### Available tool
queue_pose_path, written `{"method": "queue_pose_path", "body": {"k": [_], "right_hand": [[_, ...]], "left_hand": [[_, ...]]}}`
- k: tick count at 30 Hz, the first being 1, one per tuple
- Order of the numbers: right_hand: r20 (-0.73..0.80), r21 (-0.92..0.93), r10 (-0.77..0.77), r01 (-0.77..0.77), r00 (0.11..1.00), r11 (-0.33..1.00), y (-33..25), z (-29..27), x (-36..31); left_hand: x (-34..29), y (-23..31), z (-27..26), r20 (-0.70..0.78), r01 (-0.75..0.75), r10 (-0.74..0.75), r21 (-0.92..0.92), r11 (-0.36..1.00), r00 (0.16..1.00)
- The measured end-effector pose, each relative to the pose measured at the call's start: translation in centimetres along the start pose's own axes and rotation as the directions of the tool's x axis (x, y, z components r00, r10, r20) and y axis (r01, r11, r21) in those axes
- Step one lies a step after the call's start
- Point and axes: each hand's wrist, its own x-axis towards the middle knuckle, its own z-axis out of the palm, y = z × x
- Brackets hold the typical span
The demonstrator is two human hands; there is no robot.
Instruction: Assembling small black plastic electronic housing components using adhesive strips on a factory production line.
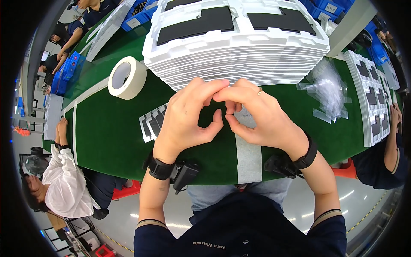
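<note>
Left hand (185, 112) and right hand (262, 112): half-curled, empty, touching, near tray stack's (239, 64) front edge; green desk (342, 139) shows rightward, past clear strips (329, 90).

I'm standing in a factory workshop, an assembly floor by the look of it. A long green surface (109, 137) is marked off with pale strips (249, 165), and toward its far side stands a thick stack of white moulded trays (239, 58) bearing flat black parts (199, 25). Blue bins (139, 15) crowd the far left and far right. One worker in white (66, 192) sits at the left, another in dark clothes (379, 165) is at the right, and striped lines (114, 240) edge the grey floor (122, 210).
</note>
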Motion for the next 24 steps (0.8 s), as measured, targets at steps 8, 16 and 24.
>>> {"method": "queue_pose_path", "body": {"k": [8, 16, 24], "right_hand": [[-0.033, 0.055, -0.024, 0.026, 0.999, 0.998, 0.3, 0.6, -0.3], [-0.034, 0.033, -0.030, 0.032, 0.999, 0.999, 0.8, 0.9, -0.5], [-0.067, 0.011, -0.066, 0.067, 0.996, 0.998, 1.2, 1.4, -0.6]], "left_hand": [[-0.3, 0.5, 0.9, -0.040, 0.014, -0.016, -0.055, 0.998, 0.999], [-0.4, 0.3, 1.2, -0.028, 0.021, -0.023, -0.057, 0.998, 0.999], [-0.5, 0.3, 1.1, -0.024, 0.034, -0.036, -0.068, 0.997, 0.999]]}}
